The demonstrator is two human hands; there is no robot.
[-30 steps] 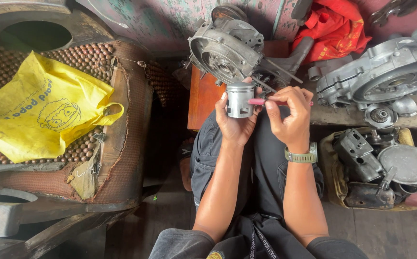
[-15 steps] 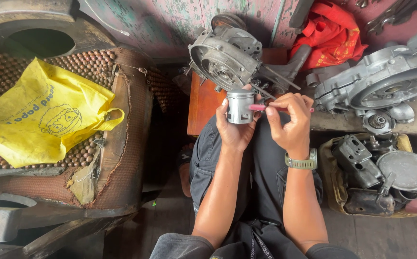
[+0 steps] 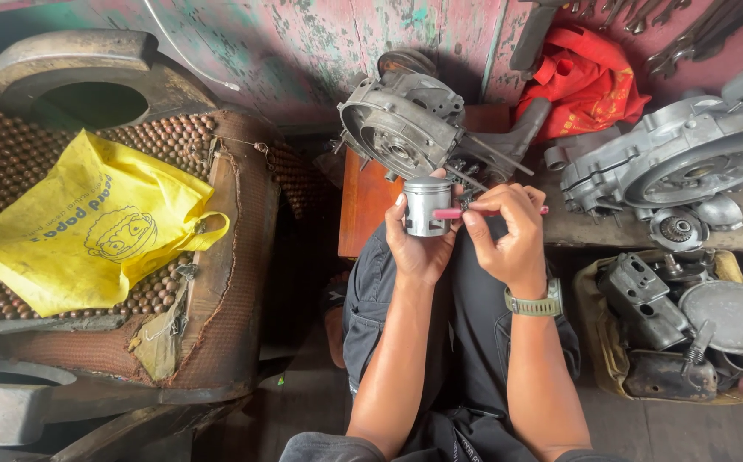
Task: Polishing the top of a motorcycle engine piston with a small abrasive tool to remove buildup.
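My left hand [image 3: 418, 248] grips a silver metal piston [image 3: 427, 206] from below, holding it upright over my lap. My right hand [image 3: 508, 235] pinches a thin tool with a pink handle [image 3: 450, 213] whose tip goes into the side of the piston. A green watch sits on my right wrist [image 3: 536, 304]. Just beyond my hands an engine crankcase [image 3: 399, 128] with long studs rests on an orange-brown stool [image 3: 365, 201].
A yellow plastic bag [image 3: 89, 224] lies on a beaded seat cover at the left. A large grey engine casing [image 3: 688, 158] sits on a bench at the right, with a red cloth [image 3: 589, 81] behind it. A tray of dark engine parts [image 3: 688, 329] stands at lower right.
Both hands have stayed together on the piston and tool. The view has shifted slightly; the hands sit a little higher and further left relative to the crankcase.
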